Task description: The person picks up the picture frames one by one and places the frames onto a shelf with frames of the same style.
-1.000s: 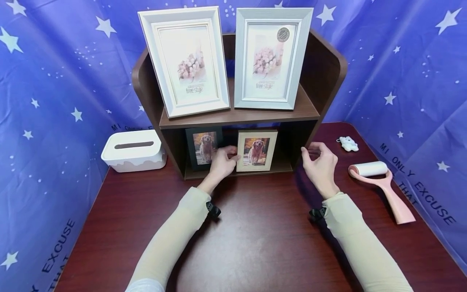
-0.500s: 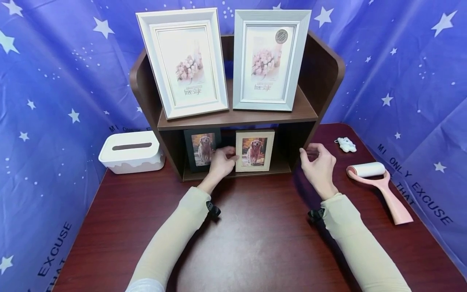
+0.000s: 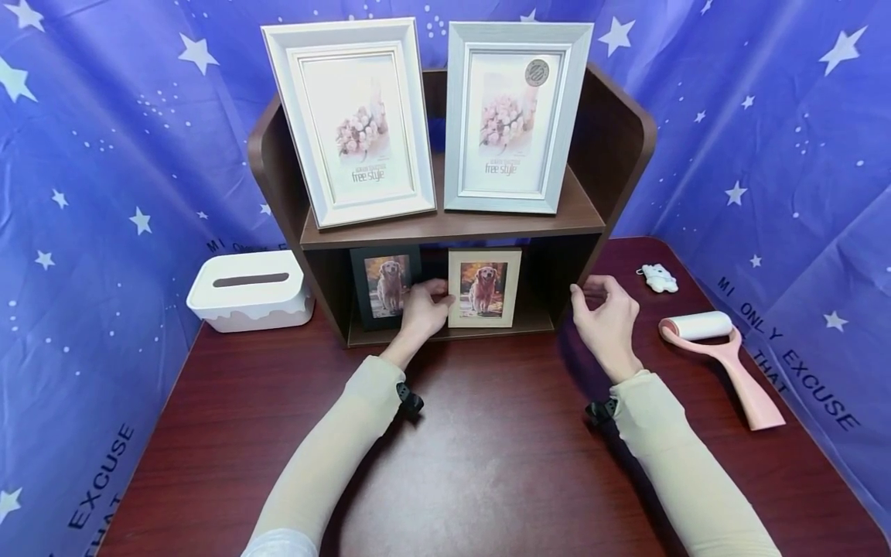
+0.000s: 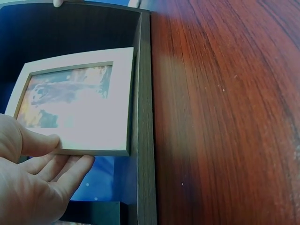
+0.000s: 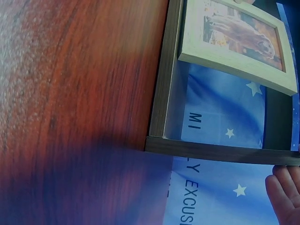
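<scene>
My left hand point(image 3: 426, 309) pinches the left edge of a cream photo frame point(image 3: 454, 309) with a dog picture; in the left wrist view the thumb lies on its front and the fingers reach behind. That frame stands on the lower level of a dark brown shelf point(image 3: 452, 226). Left of it, partly behind my left hand, is a dark photo frame point(image 3: 360, 288) with a similar picture. My right hand point(image 3: 607, 313) holds the shelf's right side panel, its fingers on the outer face in the right wrist view.
On the upper level stand a white photo frame point(image 3: 426, 182) and a pale grey-blue photo frame point(image 3: 455, 116). A white tissue box point(image 3: 250, 309) sits left of the shelf. To the right lie a pink-handled lint roller point(image 3: 748, 383) and a small white figure point(image 3: 658, 278). Starry blue curtains surround the table point(image 3: 473, 449).
The cream photo frame has shifted slightly left and turned to face more squarely forward, with my left hand still on its edge. My right hand stays at the side panel. The head view drifted slightly.
</scene>
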A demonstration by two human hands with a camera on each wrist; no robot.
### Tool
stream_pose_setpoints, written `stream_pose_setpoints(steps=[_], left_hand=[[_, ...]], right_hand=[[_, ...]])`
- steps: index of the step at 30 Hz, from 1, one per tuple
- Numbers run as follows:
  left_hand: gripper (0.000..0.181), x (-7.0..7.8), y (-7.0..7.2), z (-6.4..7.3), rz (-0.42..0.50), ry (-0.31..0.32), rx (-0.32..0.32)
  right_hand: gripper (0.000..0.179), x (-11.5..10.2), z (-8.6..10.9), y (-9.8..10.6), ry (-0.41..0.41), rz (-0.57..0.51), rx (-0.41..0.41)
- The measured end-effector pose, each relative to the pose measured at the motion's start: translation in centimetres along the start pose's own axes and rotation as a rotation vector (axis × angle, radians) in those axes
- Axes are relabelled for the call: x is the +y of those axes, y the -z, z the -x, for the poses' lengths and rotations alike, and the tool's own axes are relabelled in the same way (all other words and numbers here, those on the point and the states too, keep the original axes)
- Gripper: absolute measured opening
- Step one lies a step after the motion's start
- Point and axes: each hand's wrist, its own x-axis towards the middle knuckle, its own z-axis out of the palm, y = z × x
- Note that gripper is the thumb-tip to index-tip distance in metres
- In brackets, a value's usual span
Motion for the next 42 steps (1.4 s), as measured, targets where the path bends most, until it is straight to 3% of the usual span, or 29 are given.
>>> stream_pose_setpoints(steps=[32, 42], left_hand=[[0.021, -0.5, -1.0, -0.5, 0.037, 0.024, 0.058], [0.044, 0.2, -1.2, 0.3, 0.027, -0.003, 0.075]], right_hand=[[0.018, -0.3, 0.1, -0.1, 0.002, 0.001, 0.007], [0.018, 0.0, 0.0, 0.0, 0.011, 0.001, 0.012]])
